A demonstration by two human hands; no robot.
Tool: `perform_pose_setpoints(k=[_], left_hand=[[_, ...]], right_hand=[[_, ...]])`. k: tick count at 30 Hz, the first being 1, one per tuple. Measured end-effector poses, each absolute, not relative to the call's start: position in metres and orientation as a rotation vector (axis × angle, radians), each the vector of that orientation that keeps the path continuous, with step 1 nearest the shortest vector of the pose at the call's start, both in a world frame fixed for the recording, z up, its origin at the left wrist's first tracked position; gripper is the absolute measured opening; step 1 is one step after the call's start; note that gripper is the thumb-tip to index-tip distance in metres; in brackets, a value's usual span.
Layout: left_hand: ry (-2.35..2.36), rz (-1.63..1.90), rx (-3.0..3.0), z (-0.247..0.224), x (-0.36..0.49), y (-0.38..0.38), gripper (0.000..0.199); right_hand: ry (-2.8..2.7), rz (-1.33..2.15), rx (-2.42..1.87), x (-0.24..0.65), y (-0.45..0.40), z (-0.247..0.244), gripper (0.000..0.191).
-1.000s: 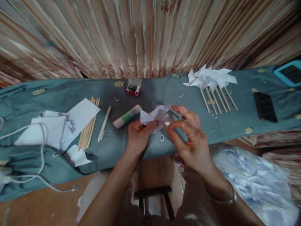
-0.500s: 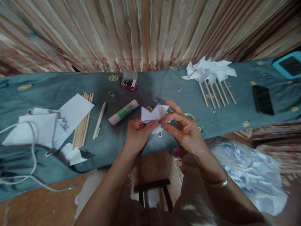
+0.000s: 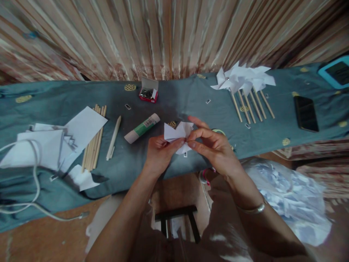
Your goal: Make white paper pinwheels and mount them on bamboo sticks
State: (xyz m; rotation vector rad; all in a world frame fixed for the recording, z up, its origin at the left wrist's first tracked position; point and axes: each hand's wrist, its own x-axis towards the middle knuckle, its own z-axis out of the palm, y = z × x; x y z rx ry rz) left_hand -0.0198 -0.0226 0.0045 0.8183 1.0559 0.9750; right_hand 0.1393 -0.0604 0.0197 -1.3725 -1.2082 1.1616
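Note:
A folded white paper pinwheel (image 3: pixel 174 133) is held over the near edge of the cloth-covered table. My left hand (image 3: pixel 160 153) grips it from the left, its thumb pressed near the paper's centre. From the right, my right hand (image 3: pixel 215 147) pinches at that same centre with thumb and index finger; whatever tiny thing lies between those fingertips is too small to make out. Behind the paper lies a green and white tube (image 3: pixel 143 128). An open red box (image 3: pixel 148 95) with small shiny metal pieces stands farther back.
Wooden sticks (image 3: pixel 94 145), a white pen (image 3: pixel 113 138), paper sheets (image 3: pixel 40 149) and a white cable (image 3: pixel 36 182) lie left. Finished pinwheels (image 3: pixel 245 78), a phone (image 3: pixel 305 113) and a blue-framed device (image 3: pixel 336 72) are right. A plastic bag (image 3: pixel 291 200) sits below the table's right side.
The view has shifted slightly. Both hands stay at the pinwheel's centre, with the right fingers drawn a little closer together.

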Motion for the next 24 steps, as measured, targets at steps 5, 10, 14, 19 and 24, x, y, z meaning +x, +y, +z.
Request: perform_pose_setpoints(k=[5, 10, 14, 19, 24], left_hand=[[1.069, 0.964, 0.809, 0.0037, -0.0208, -0.023, 0.008], [1.064, 0.976, 0.828, 0.0013, -0.021, -0.0233, 0.008], [1.045, 0.989, 0.83, 0.001, -0.0208, -0.0236, 0.008], [1.03, 1.008, 0.821, 0.0013, -0.021, -0.0242, 0.012], [1.052, 0.97, 0.787, 0.0021, -0.021, -0.0248, 0.023]], right_hand=[[-1.183, 1.194, -1.381, 0.139, -0.0611, 0.0195, 0.011], [-1.176, 1.203, -1.394, 0.1393, -0.0612, 0.0187, 0.013], [-1.148, 1.215, -1.391, 0.1386, -0.0608, 0.0187, 0.016], [-1.086, 1.239, -1.377, 0.135, -0.0601, 0.0181, 0.013], [-1.056, 1.229, -1.401, 0.1336, -0.06, 0.0152, 0.011]])
